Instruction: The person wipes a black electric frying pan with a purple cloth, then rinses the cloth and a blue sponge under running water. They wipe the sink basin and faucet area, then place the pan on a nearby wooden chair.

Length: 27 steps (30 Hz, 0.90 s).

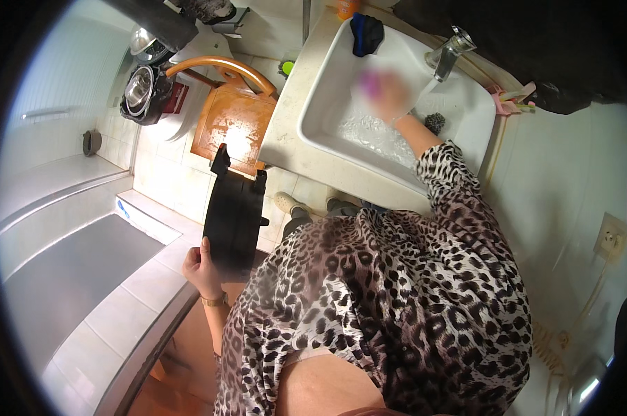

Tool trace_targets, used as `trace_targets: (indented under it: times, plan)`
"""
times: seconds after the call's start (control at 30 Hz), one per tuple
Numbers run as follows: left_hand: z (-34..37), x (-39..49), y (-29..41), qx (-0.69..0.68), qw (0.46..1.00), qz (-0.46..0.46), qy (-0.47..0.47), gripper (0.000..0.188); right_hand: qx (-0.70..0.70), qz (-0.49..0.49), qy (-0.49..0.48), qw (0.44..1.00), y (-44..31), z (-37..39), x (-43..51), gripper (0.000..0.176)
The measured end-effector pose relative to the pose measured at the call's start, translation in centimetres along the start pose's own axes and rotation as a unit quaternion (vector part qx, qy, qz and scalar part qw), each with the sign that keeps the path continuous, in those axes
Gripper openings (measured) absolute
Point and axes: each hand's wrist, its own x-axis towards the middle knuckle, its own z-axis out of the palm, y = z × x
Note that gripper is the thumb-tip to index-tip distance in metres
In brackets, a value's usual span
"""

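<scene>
My left hand [201,265] grips a long black plastic part [234,218] by its lower left edge, with the thumb on top. This part has two raised prongs at its far end and hangs over the floor, left of the counter. Inside the white sink [313,112], my right hand [391,101] is blurred and closed around something purple [370,86], too blurred to name. Water runs from the chrome faucet [443,60] beside that hand and ripples over the basin floor. A dark metal scouring pad [434,124] lies in the basin, right of my wrist.
A dark blue-and-black cloth [366,35] hangs over the sink's back left corner. Pink and green items [511,100] stand by its right corner. A wooden chair [233,112] stands left of the counter [287,132]. Metal bowls [139,89] sit beyond, and a tiled ledge [131,299] runs along the left.
</scene>
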Motion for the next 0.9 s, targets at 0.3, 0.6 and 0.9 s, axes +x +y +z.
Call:
trace_targets:
  times: [0.3, 0.6, 0.9]
  plan:
    - [-0.6, -0.1, -0.3, -0.013, 0.999, -0.034, 0.013, 0.044, -0.079, -0.114, -0.113, 0.984, 0.2, -1.9, -2.3, 0.060]
    - [2.1, 9.0, -5.0, 0.087, 0.986, -0.101, -0.102, 0.055, -0.009, -0.032, -0.019, 0.999, -1.4, -1.6, -3.9, 0.059]
    - [10.6, 20.8, -7.1, 0.176, 0.963, 0.021, -0.204, 0.052, 0.020, 0.015, -0.074, 0.997, -0.4, -4.0, -6.5, 0.062]
